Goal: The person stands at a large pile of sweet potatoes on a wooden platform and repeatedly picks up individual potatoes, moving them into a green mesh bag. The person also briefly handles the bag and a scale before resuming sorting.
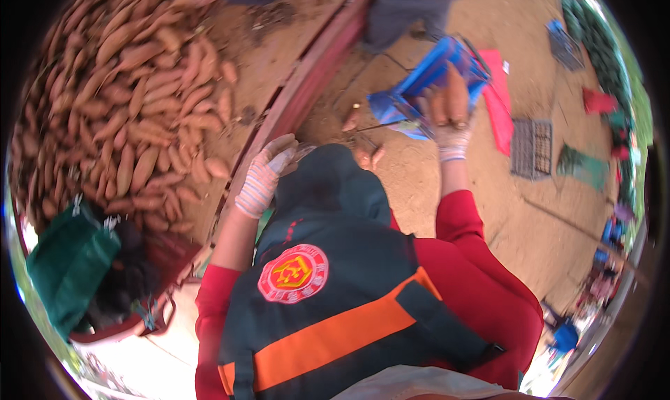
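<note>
My right hand (453, 130), in a striped-cuff work glove, holds at least one sweet potato (457, 93) over the mouth of a blue bag (416, 86). A second reddish shape beside it may be another sweet potato; blur hides this. The bag stands on the ground with its mouth spread and dark bars at its edges. My left hand (267, 175), gloved too, lies at the red metal side wall (309, 65) of a bed holding a large sweet potato pile (141, 112). Whether its fingers grip anything is unclear.
Another person's dark-clothed legs (408, 20) are beyond the bag. A red bag (494, 99), a grey plastic crate (531, 148) and a green bag (583, 167) lie to the right. Loose sweet potatoes (352, 120) are on the ground. A green sack (73, 269) hangs at lower left.
</note>
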